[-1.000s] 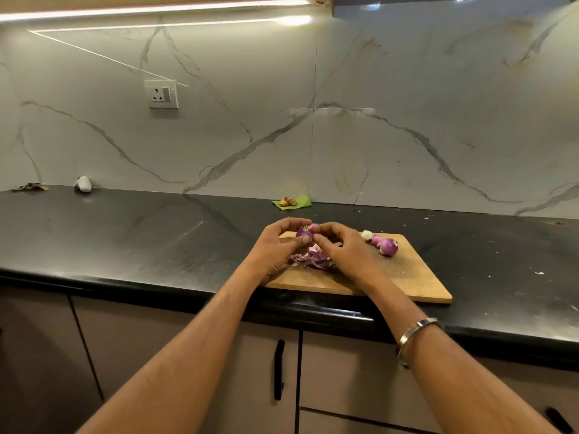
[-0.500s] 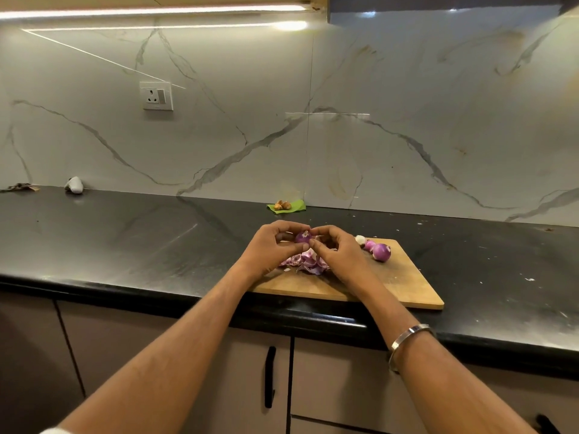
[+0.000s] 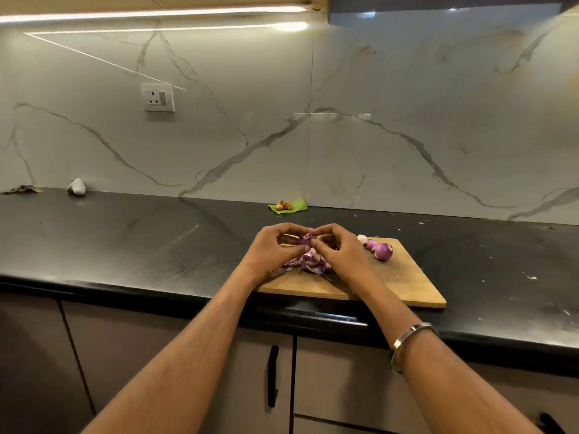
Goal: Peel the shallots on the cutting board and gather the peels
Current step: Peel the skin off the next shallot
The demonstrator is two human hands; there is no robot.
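Observation:
A wooden cutting board (image 3: 404, 280) lies on the black counter. Just above its left part, my left hand (image 3: 272, 252) and my right hand (image 3: 340, 253) meet around one purple shallot (image 3: 305, 239). The left fingers curl round it while the right fingertips pinch at its skin. A heap of purple peels (image 3: 308, 263) lies on the board under my hands. Peeled shallots (image 3: 380, 250) sit at the board's far right part, with a small pale piece (image 3: 362, 238) behind them.
A green leaf with small brown pieces (image 3: 286, 206) lies by the marble wall behind the board. At the far left of the counter (image 3: 125, 239) are a white object (image 3: 76, 186) and some dark scraps (image 3: 22, 189). Cabinet doors with black handles (image 3: 272, 375) sit below.
Both hands stay together on the same shallot above the peel heap, with only small finger shifts. The view has moved slightly.

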